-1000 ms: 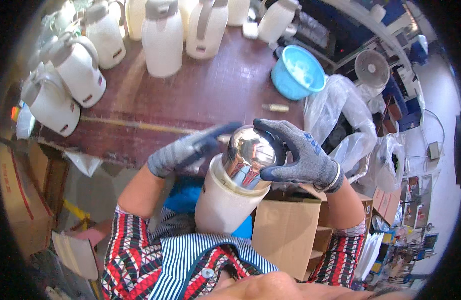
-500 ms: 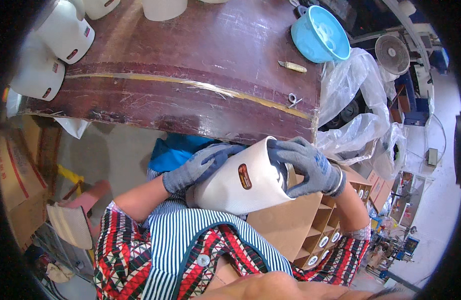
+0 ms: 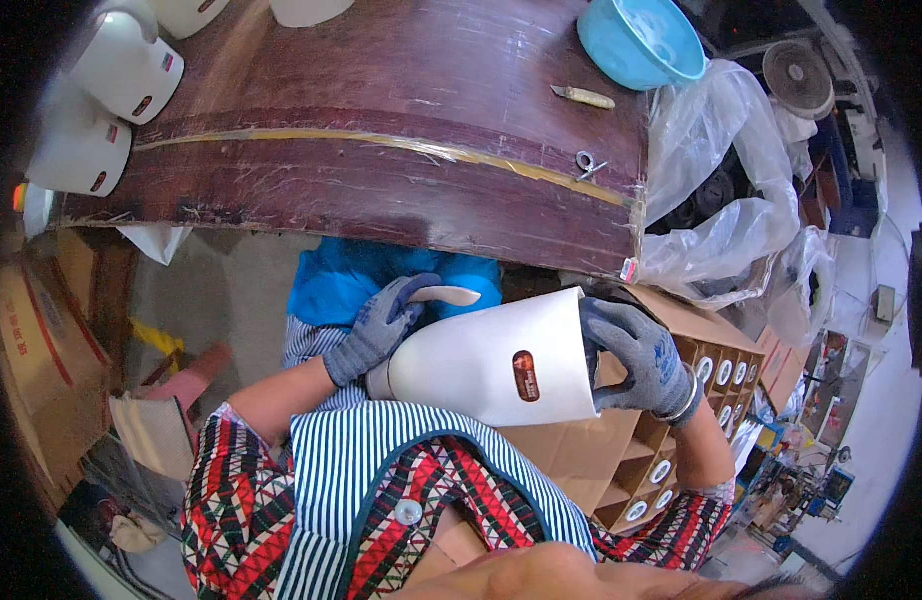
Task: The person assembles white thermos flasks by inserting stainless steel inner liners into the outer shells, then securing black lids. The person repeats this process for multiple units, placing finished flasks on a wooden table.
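Observation:
A white thermos jug body (image 3: pixel 491 360) lies on its side in front of my chest, with a small dark oval sticker on its wall. My left hand (image 3: pixel 381 325), in a grey knit glove, grips its narrower end by the spout. At the wide end, my gloved right hand (image 3: pixel 636 355) clasps the rim. Both hands hold the jug below the front edge of a dark brown worktable (image 3: pixel 381 150), above my lap and a blue cloth (image 3: pixel 341 285).
Several more white jugs (image 3: pixel 101 110) stand at the table's left end. A light blue bowl (image 3: pixel 641 40), a small knife (image 3: pixel 584 96) and a metal ring (image 3: pixel 584 160) lie at the right. A divided cardboard box (image 3: pixel 671 450) and plastic bags (image 3: pixel 726 190) are to my right.
The jug went from upright, shiny top showing, to lying on its side. It came down from table height to my lap, and my view dropped with it.

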The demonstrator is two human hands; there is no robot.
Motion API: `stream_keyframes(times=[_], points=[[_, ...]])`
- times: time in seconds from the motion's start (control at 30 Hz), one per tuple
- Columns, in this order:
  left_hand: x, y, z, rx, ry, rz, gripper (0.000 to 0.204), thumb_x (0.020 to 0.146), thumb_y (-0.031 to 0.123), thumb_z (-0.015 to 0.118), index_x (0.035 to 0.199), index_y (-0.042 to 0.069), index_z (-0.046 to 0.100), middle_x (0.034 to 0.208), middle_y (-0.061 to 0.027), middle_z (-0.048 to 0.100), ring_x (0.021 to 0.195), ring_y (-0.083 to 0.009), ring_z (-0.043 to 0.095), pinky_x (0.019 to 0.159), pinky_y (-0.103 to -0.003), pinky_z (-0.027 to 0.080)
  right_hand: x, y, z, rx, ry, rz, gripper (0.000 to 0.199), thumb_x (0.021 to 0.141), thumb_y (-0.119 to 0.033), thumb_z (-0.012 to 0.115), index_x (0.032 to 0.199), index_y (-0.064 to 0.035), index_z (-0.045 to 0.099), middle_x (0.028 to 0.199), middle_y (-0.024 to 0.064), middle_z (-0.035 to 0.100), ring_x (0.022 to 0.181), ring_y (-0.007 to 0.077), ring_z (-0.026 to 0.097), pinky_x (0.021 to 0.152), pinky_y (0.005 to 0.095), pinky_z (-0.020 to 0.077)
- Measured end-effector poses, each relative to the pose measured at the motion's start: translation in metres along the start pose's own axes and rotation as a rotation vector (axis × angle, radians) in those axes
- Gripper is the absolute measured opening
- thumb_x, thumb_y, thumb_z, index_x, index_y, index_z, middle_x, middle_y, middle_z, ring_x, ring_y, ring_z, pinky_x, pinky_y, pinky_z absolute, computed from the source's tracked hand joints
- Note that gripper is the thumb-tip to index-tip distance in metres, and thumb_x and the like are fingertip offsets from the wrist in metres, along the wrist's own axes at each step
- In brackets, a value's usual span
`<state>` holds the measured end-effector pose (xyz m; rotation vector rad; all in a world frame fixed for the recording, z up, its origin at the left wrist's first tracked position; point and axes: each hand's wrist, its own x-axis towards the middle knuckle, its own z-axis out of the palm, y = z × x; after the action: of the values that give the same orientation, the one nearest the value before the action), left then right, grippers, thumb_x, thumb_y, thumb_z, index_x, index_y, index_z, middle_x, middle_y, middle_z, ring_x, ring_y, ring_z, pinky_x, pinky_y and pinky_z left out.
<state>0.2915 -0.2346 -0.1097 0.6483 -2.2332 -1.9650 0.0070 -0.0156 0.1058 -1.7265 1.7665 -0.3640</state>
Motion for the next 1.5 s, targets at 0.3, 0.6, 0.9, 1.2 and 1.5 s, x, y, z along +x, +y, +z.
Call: stream_keyframes(times=[0.3, 0.6, 0.9, 1.2, 1.5], points=[[0.010, -0.012, 0.008, -0.331, -0.102, -0.086, 0.043, 0.106, 0.019, 0.054, 0.147, 0.009, 0.049, 0.142, -0.0133, 0.057, 0.132, -0.0240, 0.057, 0.111, -0.037, 0.049, 0.003, 0.007, 0.013, 0.109, -0.030, -0.183, 0.066, 0.079, -0.023, 0.079, 0.142, -0.0230, 0.060, 0.146, 0.0206, 0.053, 0.120, 0.0403, 0.061, 0.102, 0.0462, 0.0508], [0.003, -0.015, 0.014, -0.327, -0.081, -0.074, 0.042, 0.103, 0.012, 0.057, 0.144, 0.008, 0.053, 0.138, -0.0126, 0.062, 0.127, -0.0239, 0.060, 0.110, -0.038, 0.049, 0.026, -0.023, 0.015, -0.043, -0.059, -0.141, 0.065, 0.077, -0.032, 0.077, 0.138, -0.0200, 0.060, 0.132, 0.0125, 0.059, 0.108, 0.0344, 0.066, 0.085, 0.0413, 0.0569], [0.030, 0.067, -0.026, -0.706, -0.169, 0.031, 0.049, 0.106, 0.037, 0.051, 0.142, 0.003, 0.053, 0.137, -0.0165, 0.061, 0.128, -0.0267, 0.059, 0.113, -0.042, 0.046, 0.080, -0.089, 0.024, -0.363, 0.134, -0.285, 0.052, 0.090, -0.027, 0.064, 0.140, -0.0200, 0.057, 0.098, 0.0099, 0.061, 0.082, 0.0250, 0.069, 0.052, 0.0374, 0.0533], [0.042, 0.122, -0.078, -0.167, 0.073, 0.461, 0.072, 0.100, 0.065, 0.045, 0.090, 0.000, 0.074, 0.098, -0.0189, 0.071, 0.124, -0.0430, 0.059, 0.109, -0.057, 0.040, 0.103, 0.037, -0.061, 0.154, 0.514, -0.145, 0.032, 0.090, -0.028, 0.077, 0.113, -0.0057, 0.074, 0.103, 0.0106, 0.076, 0.092, 0.0222, 0.072, 0.082, 0.0369, 0.0566], [0.089, 0.122, -0.076, -0.072, 0.012, 0.473, 0.069, 0.103, 0.060, 0.038, 0.085, 0.005, 0.078, 0.085, -0.0126, 0.075, 0.107, -0.0419, 0.067, 0.107, -0.056, 0.043, 0.024, 0.495, -0.043, 0.298, 1.178, 1.350, 0.071, 0.084, -0.052, 0.074, 0.128, 0.0036, 0.065, 0.129, 0.0222, 0.069, 0.119, 0.0367, 0.065, 0.096, 0.0445, 0.0514]])
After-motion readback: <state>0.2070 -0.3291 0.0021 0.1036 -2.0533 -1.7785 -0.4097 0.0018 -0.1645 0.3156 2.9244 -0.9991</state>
